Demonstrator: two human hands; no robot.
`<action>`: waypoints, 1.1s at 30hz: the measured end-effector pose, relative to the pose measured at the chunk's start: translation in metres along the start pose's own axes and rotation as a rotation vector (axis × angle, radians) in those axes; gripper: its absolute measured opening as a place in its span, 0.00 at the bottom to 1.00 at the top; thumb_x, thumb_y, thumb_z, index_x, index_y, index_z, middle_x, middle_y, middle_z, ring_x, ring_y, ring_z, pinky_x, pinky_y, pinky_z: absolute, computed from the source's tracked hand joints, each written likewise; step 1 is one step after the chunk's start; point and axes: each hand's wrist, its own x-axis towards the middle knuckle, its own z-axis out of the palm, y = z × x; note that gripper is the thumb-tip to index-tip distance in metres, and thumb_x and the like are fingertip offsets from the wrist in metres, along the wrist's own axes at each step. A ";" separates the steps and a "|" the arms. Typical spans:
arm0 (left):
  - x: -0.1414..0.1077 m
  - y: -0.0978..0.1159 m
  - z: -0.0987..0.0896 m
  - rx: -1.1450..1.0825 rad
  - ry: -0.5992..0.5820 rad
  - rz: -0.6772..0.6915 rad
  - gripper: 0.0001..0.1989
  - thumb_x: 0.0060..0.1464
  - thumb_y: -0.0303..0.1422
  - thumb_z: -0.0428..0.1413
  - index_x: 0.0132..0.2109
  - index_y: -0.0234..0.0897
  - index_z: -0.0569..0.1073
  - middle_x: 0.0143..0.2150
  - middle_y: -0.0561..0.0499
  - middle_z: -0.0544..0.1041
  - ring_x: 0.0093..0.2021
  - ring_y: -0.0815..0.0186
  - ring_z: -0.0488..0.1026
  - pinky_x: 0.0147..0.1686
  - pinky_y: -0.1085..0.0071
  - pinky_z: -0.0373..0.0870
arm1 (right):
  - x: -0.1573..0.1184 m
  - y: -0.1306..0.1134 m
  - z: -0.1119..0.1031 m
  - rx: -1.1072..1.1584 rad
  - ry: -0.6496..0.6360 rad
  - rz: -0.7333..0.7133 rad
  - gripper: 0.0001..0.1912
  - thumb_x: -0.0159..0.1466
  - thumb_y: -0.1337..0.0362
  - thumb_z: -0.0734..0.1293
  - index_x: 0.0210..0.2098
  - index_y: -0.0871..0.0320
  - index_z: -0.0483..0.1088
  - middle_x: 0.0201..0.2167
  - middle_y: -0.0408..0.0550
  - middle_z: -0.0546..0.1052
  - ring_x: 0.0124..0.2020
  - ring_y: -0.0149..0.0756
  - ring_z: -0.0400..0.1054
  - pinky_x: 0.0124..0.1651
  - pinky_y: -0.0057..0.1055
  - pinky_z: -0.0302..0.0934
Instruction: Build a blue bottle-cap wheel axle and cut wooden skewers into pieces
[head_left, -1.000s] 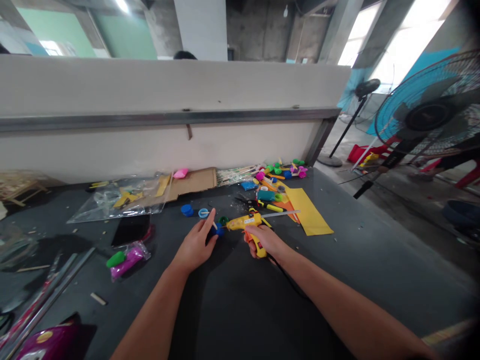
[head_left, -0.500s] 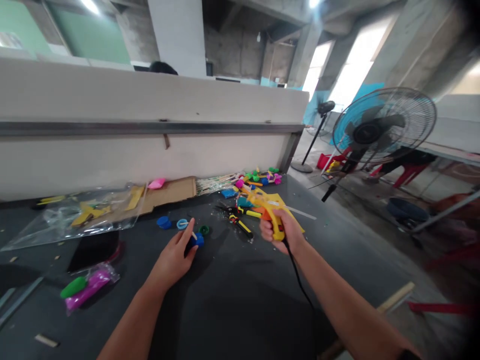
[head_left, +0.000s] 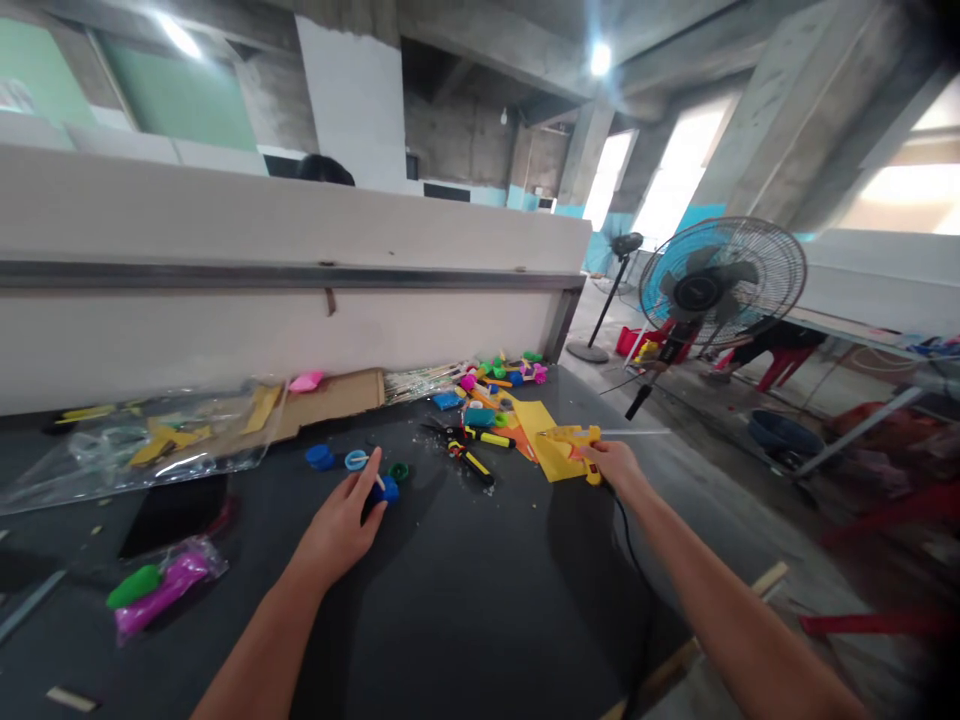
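My right hand [head_left: 616, 466] is closed around the handle of a yellow glue gun [head_left: 574, 436], over a yellow sheet [head_left: 541, 425] at the right of the dark table. My left hand [head_left: 346, 520] has its fingers apart at a blue cap [head_left: 388, 490] with a white stick in it; whether the fingers grip it is hard to see. Close by are a light-blue ring [head_left: 356, 460], a dark green cap [head_left: 398, 471] and another blue cap [head_left: 320, 457]. Black-and-yellow pliers [head_left: 471, 462] lie between my hands.
A clear plastic bag [head_left: 217, 435] and a cardboard piece [head_left: 341, 400] lie along the white partition [head_left: 300, 335]. Colourful clay pieces [head_left: 525, 372] sit at the far corner. At left are a dark phone-like slab [head_left: 174, 513] and purple clay [head_left: 161, 598]. A fan [head_left: 697, 290] stands right.
My right hand has moved right with the glue gun, which now lies lower over the yellow sheet. My left hand has stayed by the blue cap. The camera view has shifted slightly.
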 end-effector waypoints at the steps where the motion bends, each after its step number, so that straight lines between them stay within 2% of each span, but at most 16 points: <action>1: -0.001 0.001 -0.001 -0.004 -0.003 0.001 0.34 0.57 0.32 0.48 0.67 0.42 0.42 0.46 0.45 0.71 0.45 0.59 0.71 0.46 0.63 0.68 | 0.000 0.000 -0.001 -0.111 0.040 -0.004 0.10 0.51 0.63 0.68 0.16 0.61 0.69 0.15 0.49 0.71 0.28 0.42 0.70 0.29 0.31 0.59; 3: -0.002 0.002 -0.003 -0.015 -0.011 -0.001 0.34 0.57 0.31 0.48 0.67 0.42 0.42 0.46 0.45 0.71 0.45 0.59 0.70 0.46 0.62 0.68 | -0.002 -0.003 -0.004 -0.334 0.059 0.013 0.12 0.52 0.59 0.67 0.17 0.60 0.70 0.20 0.53 0.73 0.33 0.46 0.70 0.32 0.33 0.58; 5: -0.003 0.004 -0.004 -0.038 -0.029 -0.008 0.35 0.56 0.31 0.48 0.67 0.42 0.42 0.48 0.45 0.70 0.46 0.59 0.70 0.48 0.62 0.67 | -0.007 -0.013 -0.005 -0.655 0.070 -0.002 0.13 0.54 0.56 0.66 0.22 0.61 0.72 0.27 0.57 0.75 0.36 0.49 0.70 0.34 0.36 0.58; 7: -0.003 0.005 -0.005 -0.066 -0.033 -0.005 0.36 0.56 0.30 0.49 0.67 0.41 0.41 0.51 0.44 0.69 0.49 0.59 0.68 0.50 0.62 0.66 | -0.018 -0.032 0.003 -0.865 0.106 -0.118 0.14 0.56 0.56 0.64 0.30 0.62 0.74 0.32 0.61 0.75 0.38 0.51 0.69 0.37 0.39 0.58; 8: -0.003 0.006 -0.005 -0.072 -0.032 -0.007 0.36 0.56 0.29 0.49 0.67 0.42 0.41 0.51 0.44 0.69 0.49 0.59 0.68 0.50 0.61 0.66 | -0.026 -0.045 0.012 -0.866 0.149 -0.242 0.15 0.58 0.57 0.63 0.35 0.62 0.73 0.35 0.61 0.75 0.40 0.50 0.68 0.39 0.38 0.59; 10: -0.003 0.006 -0.005 -0.076 -0.029 -0.014 0.36 0.55 0.29 0.49 0.67 0.43 0.42 0.50 0.44 0.69 0.49 0.59 0.68 0.50 0.60 0.66 | -0.049 -0.073 0.041 -0.680 0.152 -0.573 0.15 0.61 0.59 0.60 0.43 0.60 0.70 0.39 0.57 0.74 0.43 0.45 0.67 0.44 0.37 0.59; 12: -0.003 0.007 -0.004 -0.079 -0.024 -0.012 0.35 0.55 0.29 0.49 0.67 0.43 0.43 0.48 0.45 0.70 0.48 0.59 0.68 0.49 0.60 0.66 | -0.076 -0.100 0.081 -0.431 -0.017 -0.865 0.15 0.63 0.60 0.59 0.46 0.57 0.68 0.41 0.55 0.73 0.43 0.42 0.66 0.46 0.37 0.59; 14: -0.004 0.008 -0.004 -0.090 -0.016 -0.004 0.35 0.56 0.29 0.49 0.67 0.43 0.43 0.48 0.45 0.70 0.47 0.60 0.68 0.48 0.60 0.67 | -0.099 -0.116 0.124 -0.280 -0.223 -1.070 0.14 0.62 0.63 0.59 0.47 0.56 0.66 0.42 0.54 0.72 0.44 0.42 0.65 0.48 0.38 0.58; 16: -0.005 0.007 -0.004 -0.105 -0.014 -0.002 0.35 0.56 0.28 0.48 0.67 0.43 0.43 0.49 0.44 0.69 0.48 0.59 0.68 0.49 0.60 0.66 | -0.114 -0.121 0.163 -0.208 -0.347 -1.198 0.15 0.62 0.63 0.60 0.48 0.56 0.66 0.43 0.53 0.71 0.47 0.42 0.63 0.51 0.39 0.56; 17: -0.005 0.007 -0.004 -0.109 -0.016 -0.002 0.35 0.56 0.28 0.48 0.67 0.43 0.43 0.49 0.44 0.69 0.49 0.59 0.67 0.50 0.60 0.66 | -0.118 -0.119 0.179 -0.179 -0.367 -1.234 0.14 0.61 0.63 0.61 0.47 0.57 0.66 0.42 0.53 0.71 0.47 0.42 0.62 0.52 0.39 0.56; 19: -0.006 0.006 -0.004 -0.112 -0.026 -0.002 0.36 0.55 0.27 0.49 0.67 0.42 0.42 0.51 0.42 0.68 0.51 0.58 0.66 0.51 0.60 0.66 | -0.121 -0.112 0.204 -0.125 -0.367 -1.235 0.13 0.59 0.64 0.62 0.44 0.57 0.66 0.40 0.52 0.71 0.45 0.42 0.62 0.51 0.40 0.55; 22: -0.007 0.004 -0.003 -0.114 -0.035 0.005 0.38 0.53 0.26 0.50 0.67 0.41 0.41 0.53 0.41 0.67 0.53 0.57 0.66 0.51 0.58 0.66 | -0.120 -0.100 0.223 -0.032 -0.321 -1.142 0.10 0.57 0.64 0.64 0.39 0.57 0.66 0.37 0.50 0.72 0.42 0.42 0.62 0.49 0.40 0.55; 27: -0.007 0.003 -0.002 -0.118 -0.030 0.010 0.38 0.54 0.27 0.49 0.67 0.42 0.40 0.54 0.40 0.67 0.53 0.56 0.66 0.51 0.57 0.66 | -0.120 -0.099 0.227 -0.037 -0.320 -1.022 0.06 0.57 0.60 0.66 0.33 0.55 0.69 0.34 0.47 0.74 0.42 0.41 0.62 0.49 0.39 0.52; 33: -0.007 0.004 -0.001 -0.103 -0.019 0.024 0.38 0.54 0.27 0.49 0.67 0.41 0.40 0.53 0.40 0.68 0.53 0.56 0.65 0.51 0.56 0.65 | -0.113 -0.103 0.230 -0.166 -0.328 -1.010 0.08 0.57 0.58 0.67 0.34 0.53 0.73 0.33 0.46 0.76 0.41 0.42 0.62 0.47 0.39 0.50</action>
